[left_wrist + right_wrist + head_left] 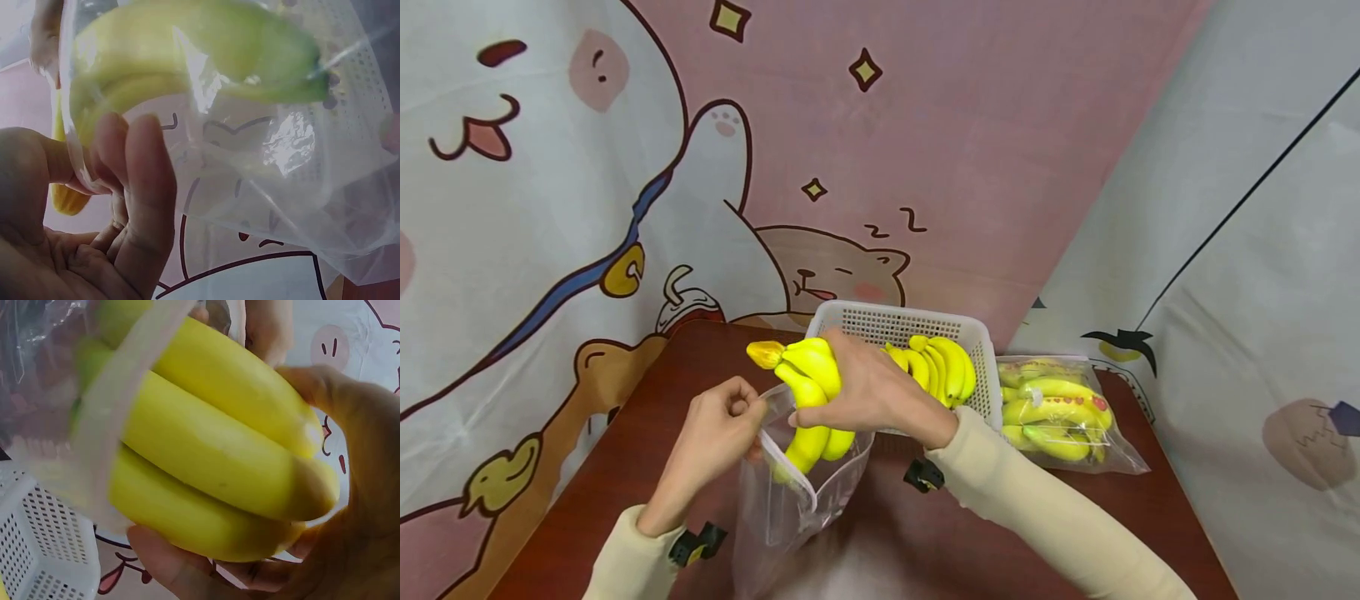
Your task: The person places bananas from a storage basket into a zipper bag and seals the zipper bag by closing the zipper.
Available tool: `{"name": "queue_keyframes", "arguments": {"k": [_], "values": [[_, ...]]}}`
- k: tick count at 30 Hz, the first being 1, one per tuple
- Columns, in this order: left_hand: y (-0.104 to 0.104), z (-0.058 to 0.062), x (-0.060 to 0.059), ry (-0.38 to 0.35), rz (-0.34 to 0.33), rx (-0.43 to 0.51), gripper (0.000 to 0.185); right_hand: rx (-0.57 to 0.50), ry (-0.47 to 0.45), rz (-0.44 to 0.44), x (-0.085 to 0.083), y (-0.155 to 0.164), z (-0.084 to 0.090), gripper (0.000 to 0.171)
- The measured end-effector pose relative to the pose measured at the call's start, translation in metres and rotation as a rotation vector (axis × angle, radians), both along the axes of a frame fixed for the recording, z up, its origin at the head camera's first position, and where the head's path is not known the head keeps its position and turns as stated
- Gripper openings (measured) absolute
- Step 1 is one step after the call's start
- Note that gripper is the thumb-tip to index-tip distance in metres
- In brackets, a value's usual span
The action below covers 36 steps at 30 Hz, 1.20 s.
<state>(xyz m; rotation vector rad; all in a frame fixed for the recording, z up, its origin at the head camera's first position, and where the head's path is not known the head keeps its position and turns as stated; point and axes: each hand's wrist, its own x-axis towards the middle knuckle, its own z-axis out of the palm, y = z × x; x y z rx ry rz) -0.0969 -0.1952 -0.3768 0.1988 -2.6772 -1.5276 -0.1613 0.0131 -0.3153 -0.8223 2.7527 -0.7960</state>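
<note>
My right hand (872, 387) grips a bunch of yellow bananas (808, 392) near its stem end, thumb on one side and fingers on the other. The green-tinged tips of the bunch (212, 437) point down inside a clear plastic bag (775, 517). With bent fingers my left hand (715, 429) pinches the bag's rim on the left side, holding the mouth open around the bananas. In the left wrist view the bag's clear film (281, 169) covers the lower part of the bananas, while the stem sticks out past the rim.
Behind the right hand stands a white perforated basket (910, 317) with more banana bunches (951, 367) in it. To its right lies a clear bag packed with bananas (1060, 412) on the brown table (625, 483). A cartoon-printed cloth (1000, 167) hangs behind the table.
</note>
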Motion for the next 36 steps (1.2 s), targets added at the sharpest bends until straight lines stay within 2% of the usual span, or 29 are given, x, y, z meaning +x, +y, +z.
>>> {"name": "queue_keyframes", "arguments": {"k": [5,13,16,20,25,28,31,36], "values": [[0.000,0.000,-0.002,-0.043,-0.025,-0.016,0.016,0.016,-0.053,0.038,0.000,-0.002,-0.004,0.078],[0.001,0.001,-0.010,-0.127,-0.132,-0.041,0.028,0.032,-0.102,0.087,0.000,-0.005,-0.012,0.082],[0.002,0.002,-0.013,-0.137,-0.161,-0.075,0.026,0.041,-0.105,0.096,0.001,-0.004,-0.013,0.082],[0.002,0.004,-0.015,-0.125,-0.164,-0.105,0.019,0.044,-0.111,0.093,0.001,-0.003,-0.013,0.084],[0.002,0.008,-0.017,-0.132,-0.138,-0.159,0.019,0.016,-0.113,0.079,0.001,0.001,-0.010,0.083],[0.002,0.009,-0.018,-0.135,-0.153,-0.203,0.019,-0.002,-0.107,0.072,0.001,0.004,-0.009,0.082],[0.001,0.008,-0.019,-0.099,-0.167,-0.202,0.015,-0.031,-0.107,0.044,0.003,0.005,-0.010,0.090],[-0.002,0.003,-0.019,0.073,-0.135,-0.135,0.011,-0.073,-0.041,0.024,0.009,0.005,-0.013,0.094]]}}
